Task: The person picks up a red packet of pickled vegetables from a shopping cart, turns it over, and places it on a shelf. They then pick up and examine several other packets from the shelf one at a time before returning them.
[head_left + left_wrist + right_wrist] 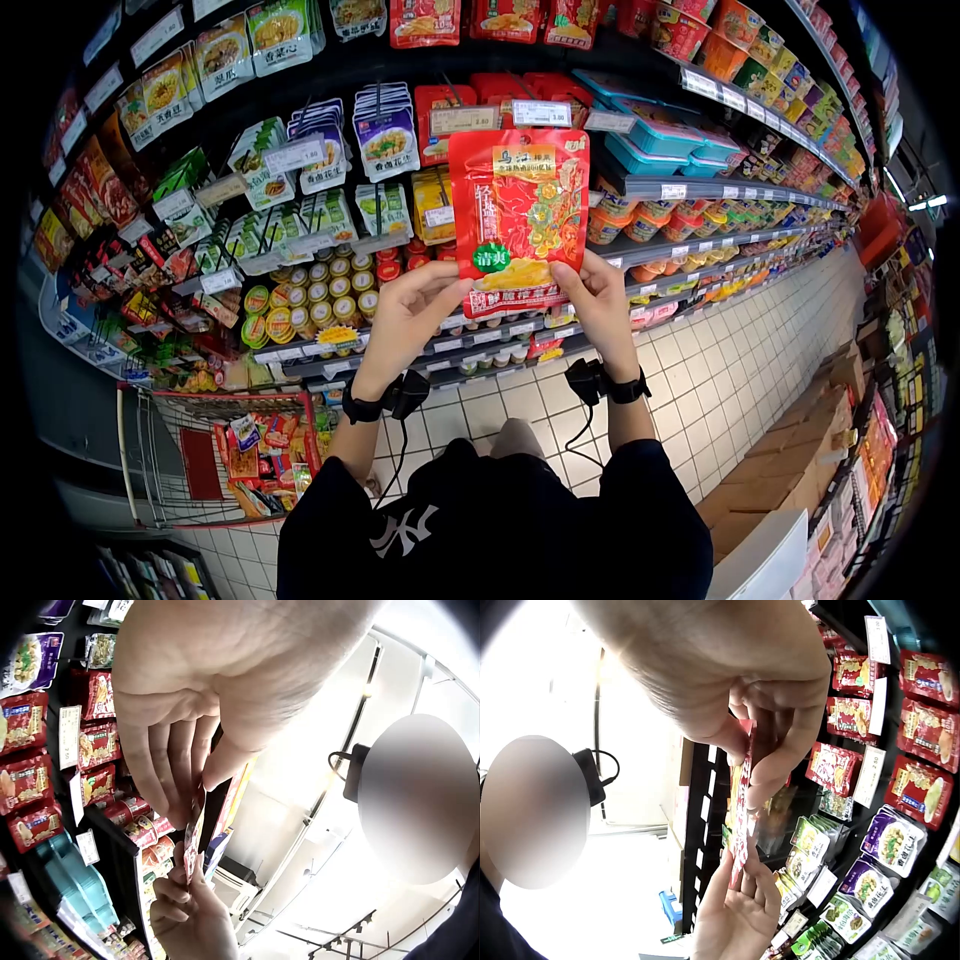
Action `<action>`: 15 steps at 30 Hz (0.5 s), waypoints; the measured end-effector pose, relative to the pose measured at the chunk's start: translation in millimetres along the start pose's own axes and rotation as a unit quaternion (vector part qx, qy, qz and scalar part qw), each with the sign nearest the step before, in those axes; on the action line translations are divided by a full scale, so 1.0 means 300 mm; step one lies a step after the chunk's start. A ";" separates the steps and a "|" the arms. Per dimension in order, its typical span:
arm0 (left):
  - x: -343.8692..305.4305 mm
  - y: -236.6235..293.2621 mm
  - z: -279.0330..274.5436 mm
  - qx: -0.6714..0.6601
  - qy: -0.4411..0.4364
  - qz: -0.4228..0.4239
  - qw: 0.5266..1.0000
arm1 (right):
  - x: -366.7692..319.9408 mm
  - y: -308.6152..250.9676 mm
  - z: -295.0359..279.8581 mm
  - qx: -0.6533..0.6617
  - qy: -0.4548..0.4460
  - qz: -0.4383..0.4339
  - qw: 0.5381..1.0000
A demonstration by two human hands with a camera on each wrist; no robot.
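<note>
head view: one flat, glossy red foil packet (520, 215) with a round green badge is held upright in front of dark shelving (690, 186), between two bare hands. the left hand (415, 310) pinches its lower left edge and the right hand (598, 305) its lower right, thumbs on the printed face. two black wrist straps (628, 388), one per arm, each carry a small boxy camera. behind hang two stacks of purple-and-white plastic pouches (387, 140); right of the packet sit turquoise rectangular plastic tubs (650, 138), too overlapped to count. one wire-mesh shopping cart (205, 465) with a red rim stands at lower left, holding packaged goods, on smooth square floor tiles (710, 350).

left wrist view: the left hand looms large, thumb and fingers pinching the packet, which appears nearly edge-on as a thin strip; the right hand grips its other end below. six red pouches (26, 780) hang in two columns of three, beside them.

right wrist view: the right hand's thumb and curled fingers pinch the packet's upper end, the left hand's thumb and fingers its lower end. two purple-and-white pouches face outward on the rack.
</note>
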State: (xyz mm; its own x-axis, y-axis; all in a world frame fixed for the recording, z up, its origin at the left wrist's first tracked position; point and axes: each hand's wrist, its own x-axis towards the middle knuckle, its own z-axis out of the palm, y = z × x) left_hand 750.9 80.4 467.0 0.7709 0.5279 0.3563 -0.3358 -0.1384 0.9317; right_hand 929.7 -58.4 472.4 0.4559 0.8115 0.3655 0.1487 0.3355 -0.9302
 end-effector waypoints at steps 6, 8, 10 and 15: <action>0.122 0.002 -0.004 0.011 -0.013 -0.011 1.000 | 0.109 0.008 -0.062 -0.009 -0.002 0.029 1.000; 0.178 0.015 0.000 0.024 -0.010 0.000 1.000 | 0.156 0.017 -0.088 -0.016 -0.003 0.017 1.000; 0.230 0.042 0.009 0.038 -0.017 -0.008 0.999 | 0.198 -0.003 -0.117 -0.013 -0.009 0.041 0.999; 0.370 0.027 0.017 0.042 0.001 0.006 0.999 | 0.319 0.013 -0.198 -0.002 -0.024 -0.006 1.000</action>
State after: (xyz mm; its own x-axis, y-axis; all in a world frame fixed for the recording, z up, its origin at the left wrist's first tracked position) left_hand 836.6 133.8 514.4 0.7659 0.5281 0.3666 -0.2975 -0.2144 0.9303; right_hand 1026.1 -7.9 501.9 0.4109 0.8300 0.3771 0.1580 0.3426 -0.9261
